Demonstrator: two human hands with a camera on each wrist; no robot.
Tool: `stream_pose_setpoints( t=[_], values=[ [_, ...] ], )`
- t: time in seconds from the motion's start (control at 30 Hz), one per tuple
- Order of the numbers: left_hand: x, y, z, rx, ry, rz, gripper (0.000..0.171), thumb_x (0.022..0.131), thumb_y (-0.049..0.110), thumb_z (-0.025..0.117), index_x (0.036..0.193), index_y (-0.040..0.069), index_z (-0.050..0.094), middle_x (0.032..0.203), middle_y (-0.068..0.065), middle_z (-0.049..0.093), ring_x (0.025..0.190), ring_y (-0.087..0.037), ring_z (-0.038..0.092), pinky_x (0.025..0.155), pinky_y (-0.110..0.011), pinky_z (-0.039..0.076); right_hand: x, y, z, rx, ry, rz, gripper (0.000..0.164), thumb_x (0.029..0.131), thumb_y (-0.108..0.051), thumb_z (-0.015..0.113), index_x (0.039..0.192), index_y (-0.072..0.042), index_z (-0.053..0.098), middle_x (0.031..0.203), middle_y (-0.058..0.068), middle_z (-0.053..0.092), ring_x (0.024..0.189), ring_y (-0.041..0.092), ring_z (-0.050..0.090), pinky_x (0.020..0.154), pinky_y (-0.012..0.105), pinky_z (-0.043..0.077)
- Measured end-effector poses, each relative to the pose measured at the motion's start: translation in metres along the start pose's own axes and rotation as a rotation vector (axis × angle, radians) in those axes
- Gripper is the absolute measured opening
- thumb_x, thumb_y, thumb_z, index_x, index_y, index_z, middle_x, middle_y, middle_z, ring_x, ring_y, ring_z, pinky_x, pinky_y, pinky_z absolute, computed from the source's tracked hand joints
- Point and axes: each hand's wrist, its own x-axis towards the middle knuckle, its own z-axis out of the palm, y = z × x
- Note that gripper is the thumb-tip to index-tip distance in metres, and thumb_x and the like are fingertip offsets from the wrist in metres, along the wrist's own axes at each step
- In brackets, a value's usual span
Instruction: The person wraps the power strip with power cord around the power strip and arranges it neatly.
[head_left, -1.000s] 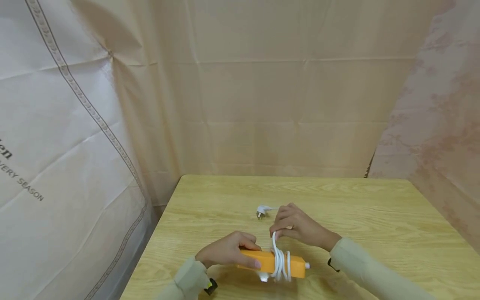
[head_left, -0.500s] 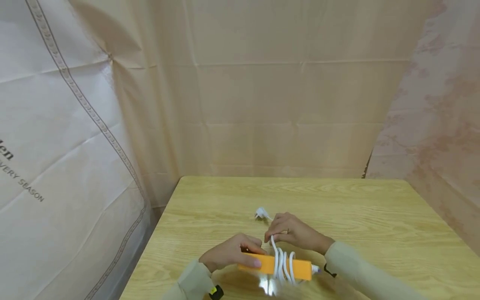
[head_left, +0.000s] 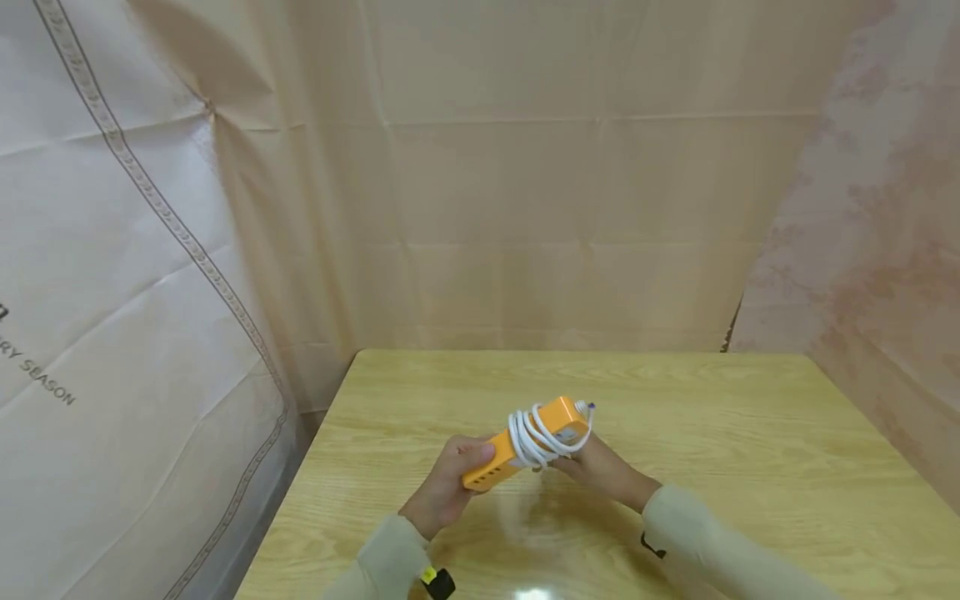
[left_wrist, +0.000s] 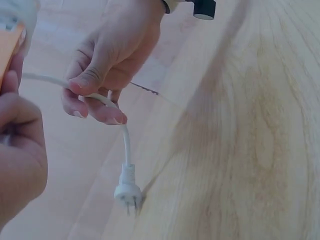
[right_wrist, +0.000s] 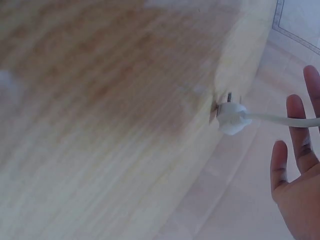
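My left hand (head_left: pixel 446 482) grips the near end of an orange power strip (head_left: pixel 558 413), tilted up over the table, its thumb lying on top. White cord (head_left: pixel 529 437) is wound in several turns round the strip's far half. My right hand (head_left: pixel 603 473) is behind and below that far end, partly hidden by it. In the left wrist view, the right hand (left_wrist: pixel 117 55) pinches the cord's free length between thumb and fingers. From there hangs the white plug (left_wrist: pixel 128 192), its metal pins pointing down. The right wrist view also shows the plug (right_wrist: pixel 232 118) close to the table surface.
A wood-grain table (head_left: pixel 675 400) lies under both hands. Beige cloth (head_left: pixel 487 208) hangs behind it, a pale printed sheet (head_left: pixel 150 333) stands at the left, and a floral cloth (head_left: pixel 877 250) at the right.
The power strip has been lifted and turned, its far end now pointing up and away. My right hand has passed the cord round to the strip's far side.
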Motion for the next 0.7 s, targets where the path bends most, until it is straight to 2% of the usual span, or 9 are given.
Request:
stream_pose_setpoints(
  t=[0.13, 0.27, 0.4, 0.53, 0.7],
  values=[
    [0.0, -0.002, -0.003, -0.017, 0.062, -0.027, 0.027, 0.097, 0.026, 0.055, 0.095, 0.018, 0.081, 0.081, 0.003, 0.064, 0.062, -0.006, 0.048, 0.051, -0.021, 0.036, 0.005, 0.002, 0.005, 0.086, -0.024, -0.061, 0.027, 0.097, -0.003, 0.066, 0.123, -0.012, 0.063, 0.109, 0.004, 0.072, 0.093, 0.017, 0.071, 0.083, 0.034, 0.058],
    [0.0, -0.004, -0.004, -0.052, 0.136, -0.047, 0.025, 0.098, 0.027, 0.057, 0.089, 0.019, 0.08, 0.079, 0.004, 0.063, 0.061, -0.006, 0.047, 0.051, -0.02, 0.035, 0.008, 0.003, 0.008, 0.016, -0.044, -0.153, 0.019, 0.096, -0.001, 0.066, 0.114, -0.007, 0.069, 0.105, 0.008, 0.074, 0.09, 0.013, 0.071, 0.08, 0.03, 0.058],
    [0.003, -0.004, -0.004, -0.06, 0.23, -0.037, 0.024, 0.098, 0.027, 0.061, 0.084, 0.018, 0.078, 0.076, 0.004, 0.063, 0.062, -0.006, 0.047, 0.051, -0.02, 0.033, 0.012, 0.004, 0.011, -0.048, -0.069, -0.178, 0.02, 0.099, -0.001, 0.064, 0.117, 0.0, 0.072, 0.103, 0.011, 0.075, 0.085, 0.011, 0.071, 0.078, 0.026, 0.058],
    [0.006, -0.005, -0.008, 0.037, 0.302, -0.018, 0.024, 0.098, 0.025, 0.067, 0.079, 0.013, 0.077, 0.071, 0.004, 0.058, 0.057, -0.007, 0.042, 0.048, -0.021, 0.028, 0.009, 0.004, 0.013, -0.073, -0.098, -0.156, 0.022, 0.1, 0.0, 0.062, 0.119, 0.004, 0.071, 0.104, 0.012, 0.075, 0.084, 0.011, 0.072, 0.077, 0.023, 0.057],
    [0.007, -0.008, -0.012, 0.195, 0.365, -0.029, 0.023, 0.093, 0.025, 0.076, 0.09, 0.003, 0.081, 0.073, 0.002, 0.053, 0.058, -0.009, 0.039, 0.047, -0.021, 0.028, 0.005, -0.001, 0.019, -0.087, -0.145, -0.134, 0.015, 0.101, -0.003, 0.063, 0.112, 0.0, 0.072, 0.104, 0.009, 0.075, 0.084, 0.012, 0.073, 0.076, 0.02, 0.056]
  ],
)
